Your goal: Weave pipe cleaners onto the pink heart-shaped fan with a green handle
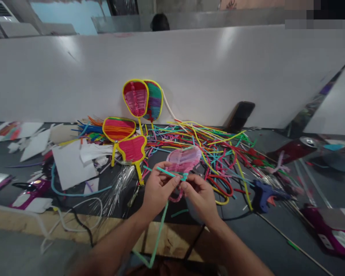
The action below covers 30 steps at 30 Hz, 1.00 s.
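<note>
A small pink fan (186, 158) made of fuzzy pipe cleaners is held up in front of me, its looped end pointing down between my hands. My left hand (160, 189) pinches a teal pipe cleaner (166, 171) against the base of the fan. The fingers of my right hand (200, 195) close on the fan's neck, where teal is wound round it. Below my left hand hangs a long light-green pipe cleaner (160, 232), bent near its lower end. My fingers partly hide the fan's handle.
Finished fans (135, 97) lean on the white partition (189, 69); a pink butterfly-shaped one (133, 149) lies left. Loose pipe cleaners (218, 153) cover the middle. Right are scissors (228, 191), a blue glue gun (264, 195), a can (293, 150) and a phone (241, 115). White paper (71, 165) lies left.
</note>
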Tool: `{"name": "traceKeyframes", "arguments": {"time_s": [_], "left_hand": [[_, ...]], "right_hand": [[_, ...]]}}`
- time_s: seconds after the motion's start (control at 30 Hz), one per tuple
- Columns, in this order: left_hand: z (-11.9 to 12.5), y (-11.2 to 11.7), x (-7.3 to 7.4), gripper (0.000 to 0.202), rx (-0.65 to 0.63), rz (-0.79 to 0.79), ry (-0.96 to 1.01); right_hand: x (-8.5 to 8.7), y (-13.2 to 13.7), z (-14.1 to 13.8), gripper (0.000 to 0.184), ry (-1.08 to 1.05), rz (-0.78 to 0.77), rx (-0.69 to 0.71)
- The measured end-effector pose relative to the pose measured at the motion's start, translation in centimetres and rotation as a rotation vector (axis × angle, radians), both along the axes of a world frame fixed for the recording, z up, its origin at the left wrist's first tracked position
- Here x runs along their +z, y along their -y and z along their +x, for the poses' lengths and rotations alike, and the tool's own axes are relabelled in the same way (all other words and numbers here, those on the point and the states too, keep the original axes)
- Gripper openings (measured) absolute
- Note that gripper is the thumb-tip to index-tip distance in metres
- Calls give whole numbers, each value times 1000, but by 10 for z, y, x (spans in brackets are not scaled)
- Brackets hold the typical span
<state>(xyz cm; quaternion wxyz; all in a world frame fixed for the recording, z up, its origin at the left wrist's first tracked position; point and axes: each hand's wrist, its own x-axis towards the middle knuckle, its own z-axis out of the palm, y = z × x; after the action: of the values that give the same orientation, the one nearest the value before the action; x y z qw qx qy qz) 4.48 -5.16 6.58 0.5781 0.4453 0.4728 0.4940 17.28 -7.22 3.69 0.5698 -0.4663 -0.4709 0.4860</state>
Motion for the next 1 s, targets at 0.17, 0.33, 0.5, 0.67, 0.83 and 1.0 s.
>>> {"name": "traceKeyframes", "arguments": {"time_s": [0.17, 0.33, 0.5, 0.67, 0.83, 1.0], "left_hand": [[6, 3, 1, 39, 0, 198, -185], [-1, 12, 6, 34, 65, 382, -274], [-33, 11, -3, 20, 352, 460, -152], [-49, -11, -16, 21, -108, -117, 187], [-28, -17, -23, 32, -371, -235, 431], [-17, -16, -34, 27, -206, -225, 445]], "right_hand": [[-6, -7, -1, 16, -251, -61, 5], [-14, -15, 2, 18, -449, -134, -41], [-10, -21, 8, 24, -594, -194, -59], [-15, -21, 5, 24, -578, -199, -34], [-27, -23, 5, 17, -435, -112, 13], [-25, -23, 8, 16, -62, -33, 47]]}}
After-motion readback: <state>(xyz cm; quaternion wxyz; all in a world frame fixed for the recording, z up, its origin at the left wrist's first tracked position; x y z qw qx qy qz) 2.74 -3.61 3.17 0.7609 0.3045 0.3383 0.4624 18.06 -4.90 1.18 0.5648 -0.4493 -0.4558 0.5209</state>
